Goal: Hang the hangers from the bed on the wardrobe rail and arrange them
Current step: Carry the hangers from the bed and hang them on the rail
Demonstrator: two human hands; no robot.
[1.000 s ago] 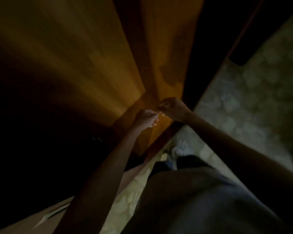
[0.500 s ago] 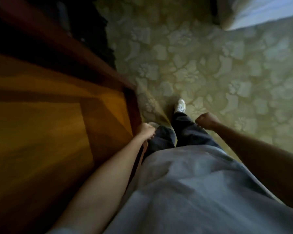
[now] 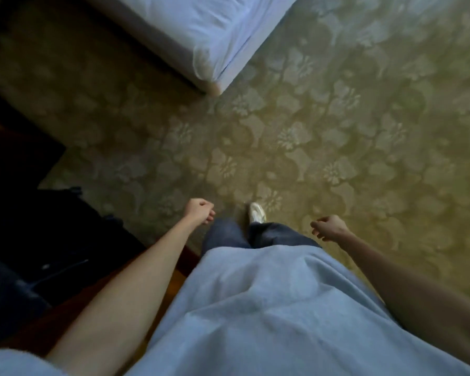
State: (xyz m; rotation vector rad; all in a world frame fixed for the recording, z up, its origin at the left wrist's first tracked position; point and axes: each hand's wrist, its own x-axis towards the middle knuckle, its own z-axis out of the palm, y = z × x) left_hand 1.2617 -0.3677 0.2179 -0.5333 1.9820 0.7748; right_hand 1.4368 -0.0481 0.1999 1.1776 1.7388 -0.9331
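No hanger and no wardrobe rail show in the head view. A corner of the bed (image 3: 201, 31), covered with a white sheet, fills the top middle. My left hand (image 3: 199, 211) hangs low at centre-left with its fingers curled into a loose fist and nothing in it. My right hand (image 3: 327, 227) hangs at centre-right, fingers loosely curled, also holding nothing. Both hands are over the floor, well short of the bed.
A green carpet with a floral pattern (image 3: 337, 137) covers the floor between me and the bed. Dark furniture and a dark bag (image 3: 38, 240) stand along the left edge. My white shoe (image 3: 257, 212) points toward the bed.
The view has swung from the brown wardrobe panels to the carpet and the bed. Both hands came down from in front of the wardrobe and now hang at my sides.
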